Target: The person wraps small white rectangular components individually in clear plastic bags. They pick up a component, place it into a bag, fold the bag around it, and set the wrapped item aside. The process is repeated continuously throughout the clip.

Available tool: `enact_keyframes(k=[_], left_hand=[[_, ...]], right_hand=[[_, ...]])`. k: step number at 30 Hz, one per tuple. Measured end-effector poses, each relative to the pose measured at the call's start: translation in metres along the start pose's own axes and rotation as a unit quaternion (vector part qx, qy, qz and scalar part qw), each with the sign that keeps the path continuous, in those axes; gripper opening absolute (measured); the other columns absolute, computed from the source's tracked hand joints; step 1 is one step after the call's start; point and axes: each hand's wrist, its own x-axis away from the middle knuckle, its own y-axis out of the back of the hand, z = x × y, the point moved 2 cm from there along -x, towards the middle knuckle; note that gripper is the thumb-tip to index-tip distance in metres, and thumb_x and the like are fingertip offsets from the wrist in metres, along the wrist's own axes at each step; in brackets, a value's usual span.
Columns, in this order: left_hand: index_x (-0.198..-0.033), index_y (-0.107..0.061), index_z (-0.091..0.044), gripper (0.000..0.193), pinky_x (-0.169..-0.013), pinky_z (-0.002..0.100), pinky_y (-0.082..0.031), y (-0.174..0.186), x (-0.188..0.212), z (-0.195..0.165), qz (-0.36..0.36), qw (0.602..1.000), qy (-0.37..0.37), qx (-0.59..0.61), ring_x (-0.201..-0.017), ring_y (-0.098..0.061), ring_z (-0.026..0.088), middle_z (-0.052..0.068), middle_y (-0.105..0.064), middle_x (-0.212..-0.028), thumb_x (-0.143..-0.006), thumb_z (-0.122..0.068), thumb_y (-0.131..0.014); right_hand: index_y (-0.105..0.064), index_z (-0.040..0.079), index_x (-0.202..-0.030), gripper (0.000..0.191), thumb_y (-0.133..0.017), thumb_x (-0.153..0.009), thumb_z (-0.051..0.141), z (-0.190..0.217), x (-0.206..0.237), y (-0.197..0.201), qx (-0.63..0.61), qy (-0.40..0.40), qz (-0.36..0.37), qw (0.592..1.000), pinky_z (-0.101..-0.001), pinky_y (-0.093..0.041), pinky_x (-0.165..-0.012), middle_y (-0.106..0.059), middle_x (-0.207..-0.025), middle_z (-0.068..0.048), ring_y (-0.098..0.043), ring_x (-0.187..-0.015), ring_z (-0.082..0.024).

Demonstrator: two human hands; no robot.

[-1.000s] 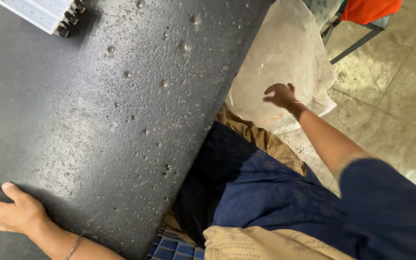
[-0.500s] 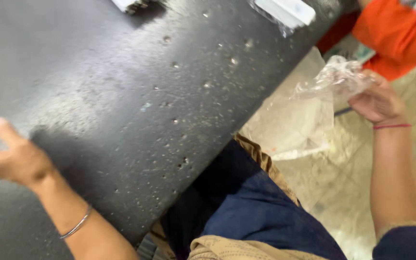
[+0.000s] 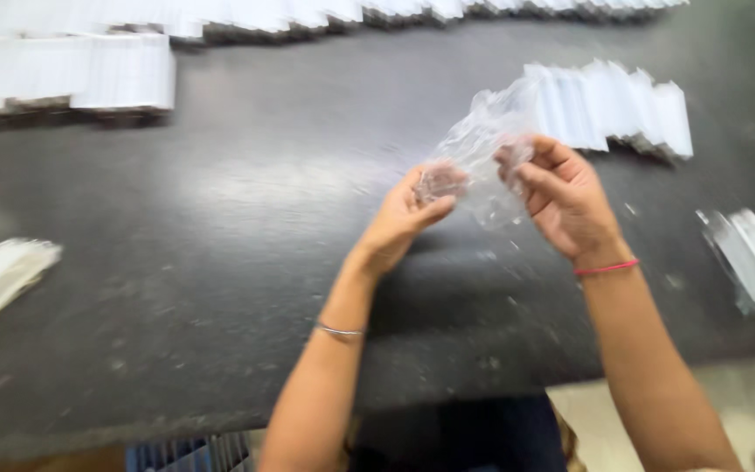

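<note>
Both hands have come together, left hand point(image 3: 408, 218) and right hand point(image 3: 565, 201) each pinching the clear plastic bag point(image 3: 482, 157)

Both forearms are extended forward and raised, converging toward each other. The left hand point(image 3: 408, 214) is held with fingers curled and pinched shut. The right hand point(image 3: 565, 197) is turned palm inward, its fingers likewise closed in a pinch.

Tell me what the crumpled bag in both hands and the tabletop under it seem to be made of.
Bag: thin clear plastic film, glossy; it is see-through, wrinkled and catches light, pinched by the left hand and right hand. Tabletop: dark, smooth, faintly speckled slab with a dull sheen, possibly stone or laminate; motion blur leaves that open.
</note>
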Motion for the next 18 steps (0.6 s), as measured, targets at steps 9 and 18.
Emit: enact_keyframes(k=[9,18], left_hand=[[-0.113,-0.068,-0.003,0.019,-0.071,0.029,-0.060,0.075,-0.006,-0.005,-0.286,0.951,-0.075,-0.086,-0.079,-0.071,0.015,0.008,-0.074,-0.092,-0.100,-0.017,-0.064],[-0.111,-0.061,-0.006,0.024,-0.043,0.026,-0.042,0.052,-0.003,-0.021,-0.373,0.877,-0.075,-0.294,-0.050,-0.055,0.008,0.002,-0.065,-0.070,-0.103,-0.029,-0.059]], right_hand=[[-0.057,0.005,-0.133,0.032,-0.063,-0.102,0.012,-0.050,-0.068,-0.052,0.192,0.081,-0.059,0.976,-0.0326,-0.048,-0.111,-0.055,-0.144,-0.013,-0.056,-0.133,-0.020],[-0.067,-0.004,-0.115,0.023,-0.075,-0.107,0.015,-0.073,-0.061,-0.012,0.210,0.031,-0.068,0.975,-0.0303,-0.051,-0.076,-0.063,-0.094,-0.014,-0.061,-0.083,-0.016]])
